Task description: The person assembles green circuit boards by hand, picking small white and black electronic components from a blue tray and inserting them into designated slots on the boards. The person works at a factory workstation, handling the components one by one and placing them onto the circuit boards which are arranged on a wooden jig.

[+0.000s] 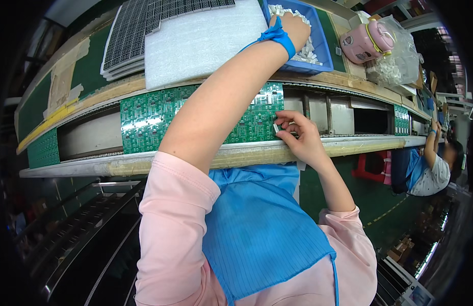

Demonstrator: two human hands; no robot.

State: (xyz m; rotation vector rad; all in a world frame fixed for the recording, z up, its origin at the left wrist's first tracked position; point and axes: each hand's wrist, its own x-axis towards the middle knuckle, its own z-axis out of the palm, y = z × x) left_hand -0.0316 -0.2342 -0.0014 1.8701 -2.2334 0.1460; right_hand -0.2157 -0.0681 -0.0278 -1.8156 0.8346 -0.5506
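Note:
My left arm stretches across to a blue plastic bin (325, 65) filled with small white connectors (307, 52). There my left hand (291, 31), with a blue strap round its wrist, dips into the parts; its fingertips are hidden among them. My right hand (301, 136) is closed, pinching a small white connector (277, 128) between thumb and fingers. It is at the right edge of a green circuit board panel (142, 120), which lies on the conveyor rails and is partly covered by my left forearm.
Beyond the conveyor, a white foam sheet (201, 51) lies beside stacked sheets of black display parts (128, 35). A pink jar (363, 43) and a clear plastic bag (399, 56) stand right of the bin. More green boards (44, 148) sit leftward. A co-worker (430, 171) is at far right.

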